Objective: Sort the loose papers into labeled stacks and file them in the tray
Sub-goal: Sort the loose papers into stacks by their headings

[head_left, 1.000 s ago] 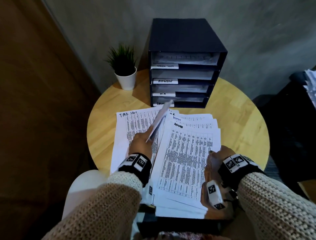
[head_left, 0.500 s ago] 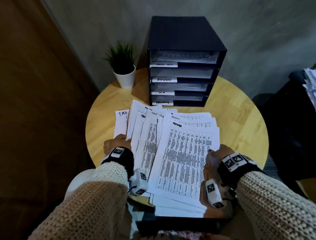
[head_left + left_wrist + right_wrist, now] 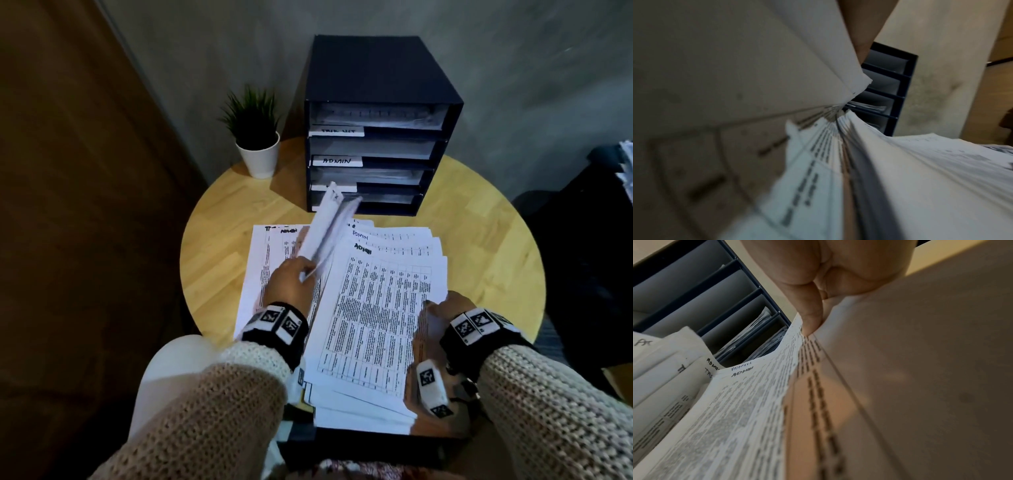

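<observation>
Papers: thin white printed sheets with dense table text, fanned in a loose pile (image 3: 376, 318) on the near half of the table; top sheets hand-lettered "ADMIN".
Left stack: flatter pile (image 3: 260, 267) beside it, one heading "ADMIN", another cut off.
Left hand: left hand (image 3: 291, 286) pinches a few lifted sheets (image 3: 329, 229), bent upward and tilted toward the tray.
Right hand: right hand (image 3: 448, 305) at the pile's right edge, thumb (image 3: 812, 313) on top and paper curling under the palm, gripping it.
Tray: boxy dark-blue filing tray (image 3: 376, 85), four slots, white label strips; "ADMIN" readable, the others blurred or hidden by the lifted sheets. It stands at the table's far side, well apart from the hands.
Surface: round pale wooden table (image 3: 479, 240), visible grain.
Room: rough grey wall (image 3: 513, 51); spiky green plant in a smooth white pot (image 3: 257, 157) left of the tray.
Hard to see: left wrist view blurred, mostly paper.
</observation>
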